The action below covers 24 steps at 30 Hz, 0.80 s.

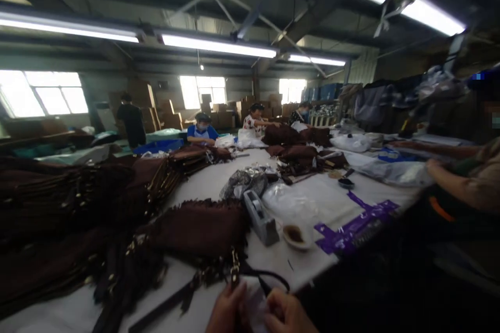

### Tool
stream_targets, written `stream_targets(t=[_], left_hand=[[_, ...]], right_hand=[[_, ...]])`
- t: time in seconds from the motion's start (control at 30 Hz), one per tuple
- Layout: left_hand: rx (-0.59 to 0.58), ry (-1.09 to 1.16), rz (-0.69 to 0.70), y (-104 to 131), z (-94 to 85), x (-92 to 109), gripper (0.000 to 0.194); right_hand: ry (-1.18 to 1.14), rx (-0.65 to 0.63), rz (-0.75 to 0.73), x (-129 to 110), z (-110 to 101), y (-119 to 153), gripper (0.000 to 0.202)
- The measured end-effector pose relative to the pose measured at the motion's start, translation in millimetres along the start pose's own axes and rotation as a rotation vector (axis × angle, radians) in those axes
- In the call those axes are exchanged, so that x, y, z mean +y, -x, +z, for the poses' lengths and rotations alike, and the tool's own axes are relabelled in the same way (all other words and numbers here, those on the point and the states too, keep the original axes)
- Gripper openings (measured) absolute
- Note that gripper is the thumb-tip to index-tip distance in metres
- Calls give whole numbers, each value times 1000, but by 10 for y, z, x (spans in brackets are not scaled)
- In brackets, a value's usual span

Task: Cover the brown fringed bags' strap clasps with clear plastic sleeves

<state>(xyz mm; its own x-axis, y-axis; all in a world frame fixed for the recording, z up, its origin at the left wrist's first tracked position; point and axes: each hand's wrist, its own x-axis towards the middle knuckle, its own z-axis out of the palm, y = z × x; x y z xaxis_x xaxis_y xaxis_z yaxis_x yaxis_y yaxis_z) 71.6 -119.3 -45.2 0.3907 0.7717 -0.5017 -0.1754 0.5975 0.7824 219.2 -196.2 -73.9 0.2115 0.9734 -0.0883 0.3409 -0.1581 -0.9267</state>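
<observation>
Currently, the left hand (227,308) grasps a strap (235,274), and the right hand (288,313) pinches white plastic (254,303) beside it.

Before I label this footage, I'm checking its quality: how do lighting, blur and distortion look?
Head view: ceiling lights and windows blown out to white, purple plastic carries small glints, lower right sinks to near black; head view too: left hand and right hand look soft, edges seem stretched.

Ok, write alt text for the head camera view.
The left hand and right hand hold white material over a white table, near a brown fringed piece and a grey tape dispenser. Brown piles lie to the left; other people are farther back and at the right.
</observation>
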Motion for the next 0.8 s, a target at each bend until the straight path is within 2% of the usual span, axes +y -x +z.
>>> stream_targets(t=[0.03,0.1,0.2,0.27,0.33,0.43,0.57,0.7,0.8], left_hand=[[15,9,-11,-19,-14,-69,25],[-32,9,69,-46,-37,-162,38],[-51,12,26,-74,-49,-198,45],[-53,8,11,-80,-46,-192,44],[-57,2,12,-75,-40,-188,44],[-77,-9,17,-60,-22,-190,45],[-95,-28,5,-32,-40,-182,39],[-107,-83,-81,116,-191,-186,36],[-212,-136,-160,303,-343,-157,34]], right_hand=[[3,-1,18,53,28,127,9],[9,4,39,113,21,321,6],[-54,-93,62,88,-108,400,10],[-63,-131,22,11,-209,323,19],[-23,-109,-38,-94,-267,173,26],[80,-60,-121,-237,-232,-114,28],[57,-15,-24,-272,-93,-371,25],[-210,0,107,-163,-104,-303,20],[-338,-7,157,-100,-157,-119,22]])
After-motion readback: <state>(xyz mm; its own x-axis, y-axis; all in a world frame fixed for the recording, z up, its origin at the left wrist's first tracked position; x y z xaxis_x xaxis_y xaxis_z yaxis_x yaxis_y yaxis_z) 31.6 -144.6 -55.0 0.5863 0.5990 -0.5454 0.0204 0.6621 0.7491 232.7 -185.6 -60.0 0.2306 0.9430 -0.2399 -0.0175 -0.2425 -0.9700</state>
